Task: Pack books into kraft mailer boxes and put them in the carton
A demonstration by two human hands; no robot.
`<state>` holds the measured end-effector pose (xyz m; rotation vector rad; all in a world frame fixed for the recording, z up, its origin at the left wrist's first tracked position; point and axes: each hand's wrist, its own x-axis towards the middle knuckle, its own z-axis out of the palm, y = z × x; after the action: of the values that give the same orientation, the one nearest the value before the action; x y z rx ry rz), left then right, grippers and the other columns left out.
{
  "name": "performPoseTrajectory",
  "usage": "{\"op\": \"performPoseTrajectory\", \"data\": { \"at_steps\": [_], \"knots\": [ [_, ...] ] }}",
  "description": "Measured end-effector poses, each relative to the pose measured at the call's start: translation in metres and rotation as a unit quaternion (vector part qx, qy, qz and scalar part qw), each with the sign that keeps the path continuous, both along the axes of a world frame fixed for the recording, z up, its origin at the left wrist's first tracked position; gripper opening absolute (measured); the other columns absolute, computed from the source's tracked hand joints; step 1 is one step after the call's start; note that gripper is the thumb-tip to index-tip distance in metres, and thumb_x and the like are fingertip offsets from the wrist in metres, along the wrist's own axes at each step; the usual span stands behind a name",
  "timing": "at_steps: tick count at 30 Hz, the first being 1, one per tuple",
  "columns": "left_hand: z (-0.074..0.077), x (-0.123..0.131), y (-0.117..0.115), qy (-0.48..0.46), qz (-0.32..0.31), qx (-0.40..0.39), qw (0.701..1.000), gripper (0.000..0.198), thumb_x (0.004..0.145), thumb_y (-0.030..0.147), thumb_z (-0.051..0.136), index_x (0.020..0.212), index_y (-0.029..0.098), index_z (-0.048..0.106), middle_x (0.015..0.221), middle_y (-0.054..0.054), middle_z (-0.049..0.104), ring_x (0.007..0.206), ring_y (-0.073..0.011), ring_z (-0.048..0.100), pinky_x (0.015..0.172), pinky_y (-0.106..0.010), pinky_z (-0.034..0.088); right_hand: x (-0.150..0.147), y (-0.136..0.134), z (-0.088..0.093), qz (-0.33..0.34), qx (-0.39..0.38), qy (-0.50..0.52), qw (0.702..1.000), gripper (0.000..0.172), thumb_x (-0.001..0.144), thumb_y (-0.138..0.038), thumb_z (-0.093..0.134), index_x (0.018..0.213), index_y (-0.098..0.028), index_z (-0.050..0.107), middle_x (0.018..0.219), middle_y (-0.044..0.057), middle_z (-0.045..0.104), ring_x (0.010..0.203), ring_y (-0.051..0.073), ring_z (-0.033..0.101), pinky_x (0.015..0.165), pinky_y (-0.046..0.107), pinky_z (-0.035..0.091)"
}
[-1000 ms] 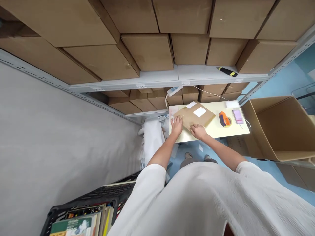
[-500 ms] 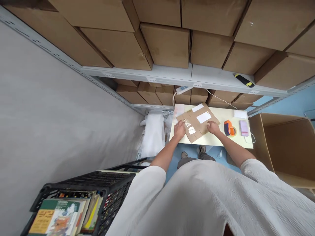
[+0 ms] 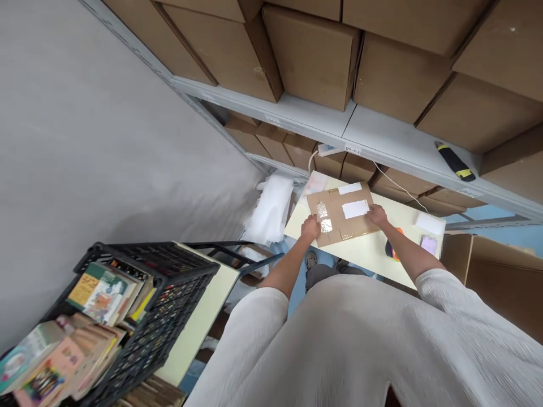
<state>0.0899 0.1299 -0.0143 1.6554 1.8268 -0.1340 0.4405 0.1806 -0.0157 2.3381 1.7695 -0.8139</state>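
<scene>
A flat brown cardboard package (image 3: 335, 217) lies over the pale tabletop, its long edges tilted slightly up to the right. On its face are a white label (image 3: 355, 209), a second white strip (image 3: 350, 188) near the far edge, and shiny clear tape over printed marks at the left. My left hand (image 3: 311, 227) is closed on the package's left edge. At the opposite edge, beside the larger label, my right hand (image 3: 376, 215) grips it with fingers curled. Whether the package touches the table underneath, I cannot tell. An orange and dark-blue tape dispenser (image 3: 394, 244) is partly hidden behind my right forearm.
The table (image 3: 382, 257) also bears a purple-screened phone (image 3: 429, 245) and a white box (image 3: 429, 223). A yellow-black box cutter (image 3: 455, 161) lies on the shelf of cartons. A black crate (image 3: 178, 305) of books stands left; an open carton (image 3: 500, 271) stands right.
The package has turned so its sides run more level, and my right hand now grips its right edge. My view has swung left, showing more of the book crate.
</scene>
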Motion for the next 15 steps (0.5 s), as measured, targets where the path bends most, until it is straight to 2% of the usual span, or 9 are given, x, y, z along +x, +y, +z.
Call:
{"op": "performPoseTrajectory", "data": {
  "at_steps": [5, 9, 12, 15],
  "knots": [
    [-0.013, 0.008, 0.0, -0.007, 0.073, -0.014, 0.997, 0.035, 0.108, 0.026, 0.054, 0.143, 0.023, 0.059, 0.146, -0.017, 0.069, 0.136, -0.0318, 0.068, 0.112, -0.043, 0.053, 0.004, 0.01, -0.01, -0.041, -0.023, 0.048, 0.998, 0.063, 0.096, -0.03, 0.061, 0.157, -0.014, 0.063, 0.155, 0.021, 0.067, 0.134, 0.035, 0.067, 0.108, 0.043, 0.055],
    [-0.02, 0.013, -0.001, -0.038, 0.128, -0.028, 0.991, 0.046, 0.104, 0.027, 0.065, 0.149, 0.023, 0.053, 0.152, -0.019, 0.062, 0.137, -0.0329, 0.066, 0.113, -0.043, 0.053, 0.008, 0.01, -0.013, -0.061, -0.02, 0.066, 0.996, 0.069, 0.094, -0.032, 0.064, 0.161, -0.019, 0.056, 0.159, 0.019, 0.063, 0.14, 0.036, 0.063, 0.115, 0.046, 0.053],
    [-0.018, 0.015, -0.004, -0.056, 0.15, -0.012, 0.987, 0.055, 0.1, 0.023, 0.071, 0.151, 0.023, 0.05, 0.157, -0.019, 0.052, 0.129, -0.0322, 0.07, 0.112, -0.044, 0.054, 0.01, 0.011, -0.015, -0.085, -0.025, 0.082, 0.993, 0.073, 0.093, -0.035, 0.068, 0.163, -0.023, 0.052, 0.16, 0.017, 0.06, 0.144, 0.038, 0.06, 0.12, 0.051, 0.05],
    [-0.01, 0.012, -0.007, -0.056, 0.137, 0.026, 0.989, 0.057, 0.098, 0.019, 0.072, 0.15, 0.024, 0.049, 0.154, -0.018, 0.049, 0.126, -0.0319, 0.07, 0.112, -0.046, 0.054, 0.009, 0.009, -0.016, -0.109, -0.031, 0.097, 0.989, 0.075, 0.091, -0.038, 0.071, 0.162, -0.026, 0.051, 0.162, 0.018, 0.057, 0.147, 0.041, 0.057, 0.122, 0.057, 0.048]
  ]
}}
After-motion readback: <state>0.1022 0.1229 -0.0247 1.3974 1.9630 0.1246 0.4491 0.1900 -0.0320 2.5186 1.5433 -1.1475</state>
